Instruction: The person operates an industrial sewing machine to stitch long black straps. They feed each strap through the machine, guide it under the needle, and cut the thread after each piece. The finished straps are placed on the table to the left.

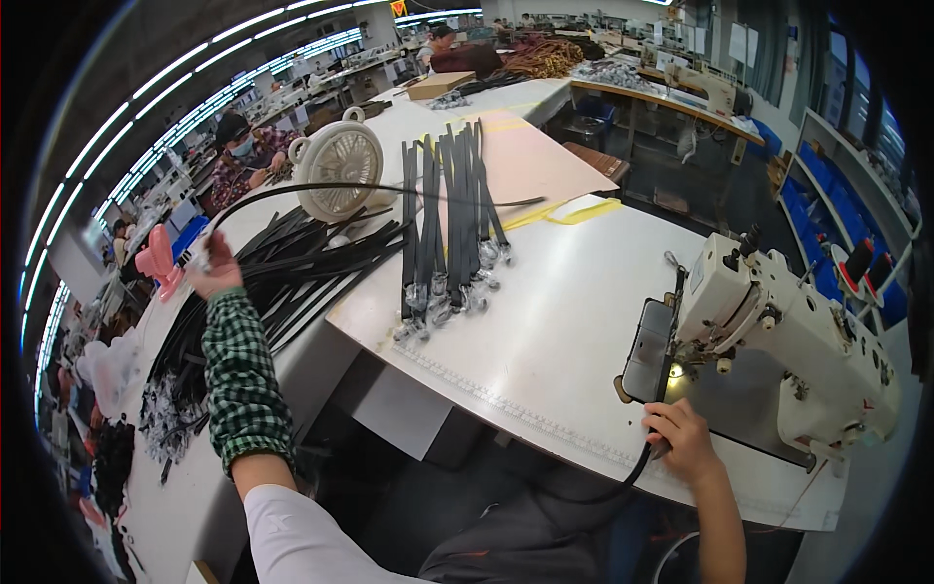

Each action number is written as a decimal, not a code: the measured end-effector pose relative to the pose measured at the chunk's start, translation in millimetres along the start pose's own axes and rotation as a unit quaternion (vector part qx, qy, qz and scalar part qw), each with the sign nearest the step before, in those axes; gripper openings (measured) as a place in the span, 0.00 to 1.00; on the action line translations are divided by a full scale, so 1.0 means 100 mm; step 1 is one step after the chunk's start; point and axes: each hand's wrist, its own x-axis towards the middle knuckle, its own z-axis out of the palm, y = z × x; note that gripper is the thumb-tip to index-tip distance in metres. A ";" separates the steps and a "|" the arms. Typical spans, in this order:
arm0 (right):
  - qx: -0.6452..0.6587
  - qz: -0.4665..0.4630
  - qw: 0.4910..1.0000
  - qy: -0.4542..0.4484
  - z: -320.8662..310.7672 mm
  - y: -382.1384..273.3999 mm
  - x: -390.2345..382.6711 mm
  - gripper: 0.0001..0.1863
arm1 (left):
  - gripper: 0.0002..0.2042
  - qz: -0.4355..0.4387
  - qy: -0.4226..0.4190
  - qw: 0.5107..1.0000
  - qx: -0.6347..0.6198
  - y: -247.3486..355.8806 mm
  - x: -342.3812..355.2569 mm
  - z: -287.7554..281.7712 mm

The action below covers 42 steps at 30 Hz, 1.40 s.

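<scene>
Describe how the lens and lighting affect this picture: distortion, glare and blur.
Head view: the ceiling lights bow in curves and the corners fall to black; head view: a pale sheen lies on the white tabletop, and a small lamp glows at the sewing machine; head view: the left hand looks slightly blurred.

I've got sewing machine (793, 336) on table (574, 321), right side of my feed; strap row (471, 219) left of it, strap pile (321, 255) further left, fan (341, 167) behind pile, shelves (846, 161) behind machine.
</scene>
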 end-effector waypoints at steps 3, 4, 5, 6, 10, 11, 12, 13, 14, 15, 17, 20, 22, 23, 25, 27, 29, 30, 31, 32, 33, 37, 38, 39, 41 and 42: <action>-0.006 0.006 1.000 0.005 -0.05 0.00 -0.01 0.10 | 0.29 0.227 0.309 0.922 -0.050 0.56 -0.23 0.17; 0.000 -0.001 1.000 0.004 -0.03 -0.02 0.01 0.11 | 0.30 0.222 0.314 0.923 -0.017 0.92 -0.07 -0.25; 0.003 -0.006 1.000 0.005 -0.02 -0.03 0.03 0.11 | 0.31 0.214 0.319 0.923 0.014 1.15 0.09 -0.60; -0.005 -0.001 1.000 0.002 -0.02 -0.05 0.02 0.11 | 0.31 0.198 0.317 0.927 0.041 0.97 0.01 -0.63; -0.004 -0.002 1.000 0.009 -0.06 0.00 -0.03 0.11 | 0.21 -0.012 0.176 0.973 0.152 -0.04 -0.38 -0.40; 0.000 -0.001 1.000 0.012 -0.05 0.02 -0.05 0.11 | 0.16 -0.096 0.110 0.970 0.194 -0.36 -0.71 -0.17; -0.006 0.000 1.000 0.010 -0.05 0.02 -0.05 0.11 | 0.16 -0.190 0.015 0.955 0.227 -0.64 -0.99 -0.04; 0.003 0.001 1.000 0.002 -0.04 0.05 -0.06 0.11 | 0.17 -0.274 -0.088 0.923 0.256 -0.90 -1.38 0.21; -0.003 -0.004 1.000 0.002 -0.03 0.08 -0.08 0.11 | 0.17 -0.346 -0.219 0.871 0.273 -1.10 -1.73 0.38; 0.005 -0.011 1.000 0.013 -0.01 0.10 -0.09 0.11 | 0.15 -0.377 -0.299 0.816 0.319 -1.26 -2.19 0.66; 0.027 -0.024 0.999 0.032 0.03 0.13 -0.10 0.10 | 0.12 -0.383 -0.486 0.669 0.412 -1.49 -2.88 0.98; 0.026 -0.025 0.999 0.038 0.03 0.12 -0.12 0.08 | 0.11 -0.144 -0.784 0.494 0.347 -1.79 -3.69 1.34; 0.022 -0.027 0.999 0.037 0.03 0.11 -0.13 0.08 | 0.10 -0.064 -0.820 0.482 0.302 -2.03 -4.11 1.38; 0.018 -0.025 0.999 0.034 0.02 0.12 -0.14 0.08 | 0.10 -0.066 -0.818 0.491 0.291 -2.13 -4.29 1.44; 0.017 -0.028 0.999 0.030 0.02 0.11 -0.15 0.08 | 0.10 -0.024 -0.815 0.498 0.296 -2.37 -4.53 1.45; 0.017 -0.036 0.999 0.030 0.04 0.12 -0.15 0.09 | 0.11 0.021 -0.812 0.490 0.317 -2.55 -4.66 1.47; 0.011 -0.039 0.999 0.029 0.03 0.11 -0.15 0.09 | 0.11 0.023 -0.808 0.497 0.316 -2.64 -4.71 1.50; 0.009 -0.039 0.999 0.029 0.02 0.10 -0.15 0.09 | 0.11 0.023 -0.807 0.500 0.315 -2.67 -4.73 1.51; 0.010 -0.039 0.999 0.029 0.02 0.10 -0.15 0.09 | 0.12 0.018 -0.803 0.504 0.317 -2.69 -4.75 1.51; 0.011 -0.038 0.999 0.028 0.02 0.11 -0.15 0.09 | 0.12 0.012 -0.800 0.508 0.320 -2.71 -4.76 1.51; 0.014 -0.039 0.999 0.028 0.03 0.11 -0.14 0.09 | 0.12 0.006 -0.796 0.511 0.325 -2.73 -4.77 1.50; 0.014 -0.039 0.999 0.019 0.00 0.10 -0.14 0.09 | 0.13 0.015 -0.791 0.525 0.316 -2.74 -4.77 1.46; 0.015 -0.039 0.999 0.016 0.01 0.10 -0.14 0.09 | 0.14 0.017 -0.793 0.521 0.314 -2.75 -4.76 1.45; 0.015 -0.039 0.999 0.014 0.01 0.11 -0.14 0.09 | 0.15 0.019 -0.796 0.518 0.312 -2.75 -4.76 1.45; 0.018 -0.043 0.999 0.017 0.00 0.11 -0.14 0.09 | 0.16 0.016 -0.803 0.509 0.309 -2.74 -4.75 1.44; 0.019 -0.045 0.999 0.020 0.00 0.11 -0.14 0.09 | 0.17 0.016 -0.807 0.504 0.307 -2.73 -4.74 1.45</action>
